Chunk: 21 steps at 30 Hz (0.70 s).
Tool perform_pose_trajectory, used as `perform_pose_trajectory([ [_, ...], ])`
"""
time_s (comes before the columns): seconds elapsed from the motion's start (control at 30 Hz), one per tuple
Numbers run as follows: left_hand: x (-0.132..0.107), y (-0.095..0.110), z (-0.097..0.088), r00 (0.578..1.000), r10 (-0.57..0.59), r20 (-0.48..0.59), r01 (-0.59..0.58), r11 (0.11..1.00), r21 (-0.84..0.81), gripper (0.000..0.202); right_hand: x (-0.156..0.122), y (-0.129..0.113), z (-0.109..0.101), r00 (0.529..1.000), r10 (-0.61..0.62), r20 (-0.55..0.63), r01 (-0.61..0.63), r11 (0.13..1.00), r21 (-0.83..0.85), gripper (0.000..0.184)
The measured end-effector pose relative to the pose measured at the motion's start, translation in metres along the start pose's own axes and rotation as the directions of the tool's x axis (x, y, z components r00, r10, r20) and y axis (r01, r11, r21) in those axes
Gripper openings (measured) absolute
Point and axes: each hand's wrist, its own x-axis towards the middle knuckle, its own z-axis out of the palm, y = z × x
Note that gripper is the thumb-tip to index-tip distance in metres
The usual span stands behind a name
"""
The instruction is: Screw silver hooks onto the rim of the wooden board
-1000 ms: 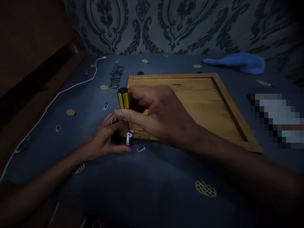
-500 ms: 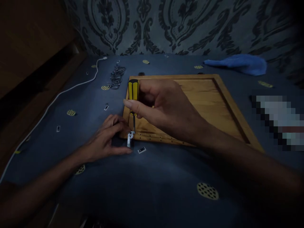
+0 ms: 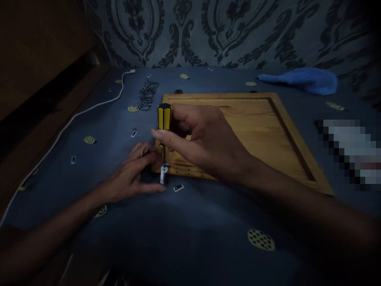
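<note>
A dark blue cloth surface point(image 3: 184, 230), printed with yellow dotted ovals and small lettered tags, spreads beneath and around both hands. Directly on it, a framed wooden panel point(image 3: 247, 131) lies flat below the right hand point(image 3: 205, 143), its near left corner close to the fingers of the left hand point(image 3: 127, 176). Beyond the left hand sits a loose cluster of metal pieces point(image 3: 148, 95), a white cable point(image 3: 89, 107) winds along to that hand's left, and, farther out to the right hand's right, lie a crumpled blue cloth point(image 3: 309, 80) and a pixelated object point(image 3: 351, 147).
</note>
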Motion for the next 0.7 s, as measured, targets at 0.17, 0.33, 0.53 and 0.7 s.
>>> perform_pose_trajectory([
  [0.17, 0.0, 0.001, 0.0, 1.0, -0.011, 0.006, 0.01, 1.0, 0.021, 0.052, -0.001, 0.003, -0.002, 0.993, -0.094, 0.064, 0.094, 0.996, 0.008, 0.03],
  [0.33, -0.001, 0.002, -0.001, 1.0, -0.023, 0.02, 0.023, 0.999, 0.042, 0.061, -0.001, 0.002, -0.008, 0.953, -0.258, 0.157, 0.256, 0.966, 0.034, 0.032],
  [0.53, -0.002, 0.0, -0.001, 1.0, 0.004, -0.01, -0.004, 1.0, 0.009, 0.062, 0.001, -0.001, -0.019, 0.923, -0.302, 0.237, 0.303, 0.952, 0.03, 0.027],
  [0.7, -0.001, 0.001, -0.002, 0.997, -0.066, 0.038, 0.066, 0.998, -0.012, 0.052, 0.005, 0.001, -0.027, 0.864, -0.334, 0.376, 0.307, 0.942, 0.132, 0.019],
])
